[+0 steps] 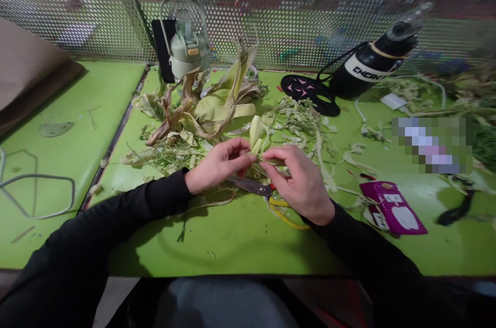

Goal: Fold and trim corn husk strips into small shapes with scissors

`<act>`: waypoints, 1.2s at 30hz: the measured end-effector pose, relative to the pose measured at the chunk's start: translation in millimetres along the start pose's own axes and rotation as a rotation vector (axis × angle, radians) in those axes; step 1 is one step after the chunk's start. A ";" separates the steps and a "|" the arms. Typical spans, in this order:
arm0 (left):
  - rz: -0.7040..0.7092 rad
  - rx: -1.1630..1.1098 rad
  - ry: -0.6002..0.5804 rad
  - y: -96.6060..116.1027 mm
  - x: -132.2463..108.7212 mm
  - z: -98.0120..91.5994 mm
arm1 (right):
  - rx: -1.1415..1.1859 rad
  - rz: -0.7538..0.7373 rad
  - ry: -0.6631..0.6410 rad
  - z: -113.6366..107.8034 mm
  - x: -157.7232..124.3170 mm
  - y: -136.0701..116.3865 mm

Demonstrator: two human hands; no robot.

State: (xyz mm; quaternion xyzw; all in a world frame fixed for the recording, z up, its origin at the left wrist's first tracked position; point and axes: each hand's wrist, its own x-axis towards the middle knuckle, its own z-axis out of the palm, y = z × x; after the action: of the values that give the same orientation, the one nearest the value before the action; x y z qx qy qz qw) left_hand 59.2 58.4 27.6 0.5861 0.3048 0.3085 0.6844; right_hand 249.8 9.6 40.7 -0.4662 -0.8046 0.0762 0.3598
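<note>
My left hand (225,161) is closed, pinching the base of a small folded piece of pale yellow-green corn husk (256,133) that stands upright. Thumb and fingers of my right hand (296,178) are also closed, gripping a thin strip at the husk's lower end; its full shape is hidden by the fingers. Beneath both hands lies a pair of scissors (284,205) with red and yellow handles, partly covered by my right hand. Just beyond is a heap of corn husks (215,103), some green and some dried brown.
Husk scraps (294,116) litter the green table (240,245). Toward the back stand a pale green bottle (189,51) and a leaning black bottle (368,69), with a black perforated disc (308,93) between them. A purple packet (395,209) lies at right; a perforated metal screen (267,18) rises behind.
</note>
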 end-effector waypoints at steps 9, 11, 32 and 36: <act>-0.113 0.057 0.040 1.3 0.0 -0.7 | 0.130 0.146 -0.322 -36.0 11.4 1.3; -0.126 0.010 0.019 2.1 -0.2 0.4 | 0.183 0.226 -0.350 -40.2 13.0 2.9; -0.104 0.109 -0.128 -3.7 -1.4 -1.5 | 0.402 0.429 -0.191 -24.1 2.8 -7.2; -0.059 0.193 -0.088 -6.1 -3.2 -1.9 | 0.574 0.521 -0.204 -21.8 4.4 -6.8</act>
State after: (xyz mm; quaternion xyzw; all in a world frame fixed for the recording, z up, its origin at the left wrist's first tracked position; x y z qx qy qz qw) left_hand 56.0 56.3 21.5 0.6532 0.3198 0.2313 0.6462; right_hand 257.9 4.7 62.0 -0.5252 -0.6372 0.4325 0.3621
